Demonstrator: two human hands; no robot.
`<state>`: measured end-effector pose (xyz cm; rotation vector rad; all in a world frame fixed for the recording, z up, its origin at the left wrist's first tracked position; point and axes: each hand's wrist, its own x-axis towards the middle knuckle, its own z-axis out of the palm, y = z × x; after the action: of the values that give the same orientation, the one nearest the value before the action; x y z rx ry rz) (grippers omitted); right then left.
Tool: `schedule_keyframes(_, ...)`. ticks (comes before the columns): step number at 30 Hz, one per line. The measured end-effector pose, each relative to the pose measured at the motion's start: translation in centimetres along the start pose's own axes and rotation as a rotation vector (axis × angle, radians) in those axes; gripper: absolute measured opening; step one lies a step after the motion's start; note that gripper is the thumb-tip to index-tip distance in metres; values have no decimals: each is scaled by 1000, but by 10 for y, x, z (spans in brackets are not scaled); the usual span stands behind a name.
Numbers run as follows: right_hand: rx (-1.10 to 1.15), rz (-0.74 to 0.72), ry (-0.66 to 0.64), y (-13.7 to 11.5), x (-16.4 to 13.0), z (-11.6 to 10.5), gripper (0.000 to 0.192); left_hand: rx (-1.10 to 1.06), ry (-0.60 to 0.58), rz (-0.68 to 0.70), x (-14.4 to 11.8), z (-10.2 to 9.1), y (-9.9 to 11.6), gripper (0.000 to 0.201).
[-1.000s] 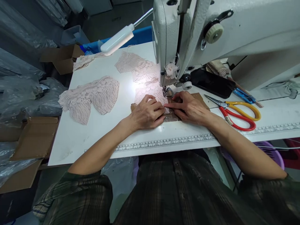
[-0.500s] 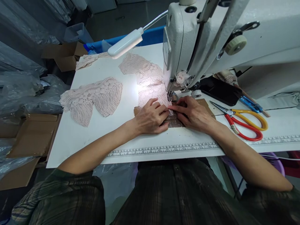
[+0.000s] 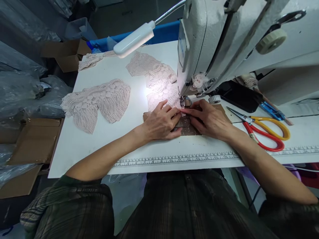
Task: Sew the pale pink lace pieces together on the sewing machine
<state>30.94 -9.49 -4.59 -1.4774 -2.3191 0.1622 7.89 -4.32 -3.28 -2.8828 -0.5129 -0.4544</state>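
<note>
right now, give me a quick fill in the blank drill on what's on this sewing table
1. Both hands, left hand and right hand, press flat on the ____ under the presser foot.
2. The scissors have one red handle and one ____ handle.
3. The lamp hangs over the ____ table.

Missing words: lace; yellow; white

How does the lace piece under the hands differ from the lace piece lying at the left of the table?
The lace piece under the hands runs beneath the sewing machine, lit by the lamp; the lace piece at the left lies apart in dimmer light. The left hand and right hand press the first flat by the presser foot; nothing touches the second. Both are pale pink openwork lace on the white table.
</note>
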Motion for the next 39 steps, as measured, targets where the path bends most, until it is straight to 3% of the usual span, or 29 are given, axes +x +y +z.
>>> schedule_keyframes(15, 20, -14, 16, 2, -4, 4, 40, -73, -24, -45, 1, 7, -10, 46)
schedule_keyframes(39, -26, 2, 5, -5, -2, 3, 42, -51, -61, -44, 5, 0, -16, 52)
